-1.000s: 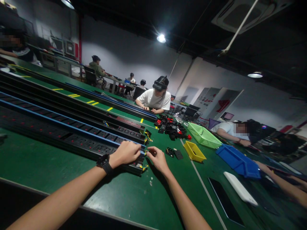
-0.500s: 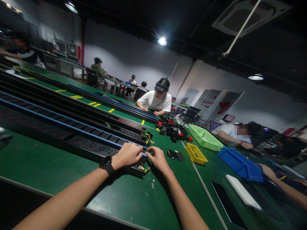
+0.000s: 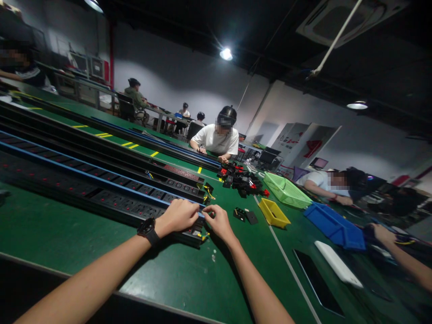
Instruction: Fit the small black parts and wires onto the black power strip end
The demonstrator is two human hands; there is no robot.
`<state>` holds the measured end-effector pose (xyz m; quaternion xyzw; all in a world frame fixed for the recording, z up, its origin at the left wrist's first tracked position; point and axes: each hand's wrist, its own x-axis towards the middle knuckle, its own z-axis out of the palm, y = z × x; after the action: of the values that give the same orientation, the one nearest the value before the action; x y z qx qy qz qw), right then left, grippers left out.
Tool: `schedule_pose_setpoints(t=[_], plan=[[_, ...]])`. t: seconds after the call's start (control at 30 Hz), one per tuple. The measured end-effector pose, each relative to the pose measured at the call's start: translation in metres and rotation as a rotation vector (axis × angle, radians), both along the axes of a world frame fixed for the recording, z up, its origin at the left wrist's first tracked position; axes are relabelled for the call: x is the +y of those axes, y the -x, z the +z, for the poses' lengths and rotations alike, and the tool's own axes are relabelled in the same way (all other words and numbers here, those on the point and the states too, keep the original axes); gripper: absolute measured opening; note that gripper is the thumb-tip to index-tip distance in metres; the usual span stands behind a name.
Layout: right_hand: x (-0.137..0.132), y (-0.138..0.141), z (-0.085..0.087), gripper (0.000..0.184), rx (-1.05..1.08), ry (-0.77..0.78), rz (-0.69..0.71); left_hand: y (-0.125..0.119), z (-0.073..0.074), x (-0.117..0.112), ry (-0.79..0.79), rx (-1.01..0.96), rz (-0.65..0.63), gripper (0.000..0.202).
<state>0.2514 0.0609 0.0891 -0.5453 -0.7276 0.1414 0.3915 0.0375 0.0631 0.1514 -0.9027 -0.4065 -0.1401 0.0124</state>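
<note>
A long black power strip with red-lit sockets runs from the left toward my hands, with a blue edge strip along it. My left hand, with a black watch at its wrist, is closed over the near end of the power strip, knuckles up. Its fingertips are mostly hidden. My right hand is bent in a pinch at the end of the blue edge strip, close to the left fingers. What lies between its fingertips is too small to make out. Below the hands, yellow wires stick out of the power strip's end.
Further black strips lie alongside on the green table. To the right are black and red parts, black plates, a green basket, yellow bin, blue bin, phone and white case. Co-workers sit around.
My hands stay at the strip's end with nearly the same grip. The whole view has shifted slightly. At the right, a co-worker's hand by the blue bin has moved a little.
</note>
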Motion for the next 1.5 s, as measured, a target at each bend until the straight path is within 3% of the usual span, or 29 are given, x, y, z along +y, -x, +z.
schedule_pose_setpoints(t=[0.17, 0.3, 0.4, 0.5, 0.57, 0.67, 0.8, 0.87, 0.97, 1.07, 1.2, 1.37, 1.5], plan=[[0.003, 0.005, -0.005, 0.016, 0.125, 0.029, -0.009, 0.0, 0.001, -0.001, -0.014, 0.01, 0.0, 0.026], [0.007, 0.002, 0.001, 0.027, 0.327, 0.052, -0.011, 0.0, 0.002, -0.001, -0.012, -0.002, 0.002, 0.024], [0.009, -0.016, 0.015, 0.036, 0.448, -0.011, -0.059, 0.0, 0.002, -0.001, -0.018, -0.004, 0.007, 0.025], [0.009, -0.053, 0.028, 0.045, 0.485, -0.09, -0.188, 0.0, 0.001, -0.001, -0.03, 0.003, 0.005, 0.026], [0.007, -0.085, 0.031, 0.045, 0.375, -0.087, -0.284, 0.0, 0.0, -0.001, -0.027, 0.001, 0.003, 0.026], [0.001, -0.126, 0.023, 0.031, 0.024, -0.028, -0.445, 0.0, -0.001, 0.0, -0.022, -0.007, 0.003, 0.025], [-0.008, -0.15, 0.006, 0.026, -0.411, 0.144, -0.501, 0.0, -0.003, 0.002, -0.029, -0.008, 0.01, 0.025], [-0.009, -0.147, 0.001, 0.029, -0.525, 0.194, -0.515, 0.0, -0.003, 0.002, -0.03, -0.009, 0.009, 0.025], [-0.001, -0.13, 0.002, 0.03, -0.54, 0.102, -0.521, 0.0, -0.002, 0.001, -0.029, -0.01, 0.004, 0.025], [0.018, -0.099, 0.007, 0.029, -0.417, -0.015, -0.394, 0.001, 0.0, 0.0, -0.018, 0.002, 0.006, 0.025], [0.047, -0.052, 0.014, 0.029, -0.296, 0.0, -0.21, 0.0, 0.002, -0.002, -0.011, 0.005, 0.02, 0.025], [0.071, -0.012, 0.017, 0.04, -0.249, 0.085, -0.26, 0.0, 0.0, -0.001, -0.007, 0.007, 0.022, 0.024], [0.078, -0.006, 0.016, 0.029, -0.275, 0.057, -0.262, 0.0, -0.001, -0.001, -0.009, 0.007, 0.021, 0.023]])
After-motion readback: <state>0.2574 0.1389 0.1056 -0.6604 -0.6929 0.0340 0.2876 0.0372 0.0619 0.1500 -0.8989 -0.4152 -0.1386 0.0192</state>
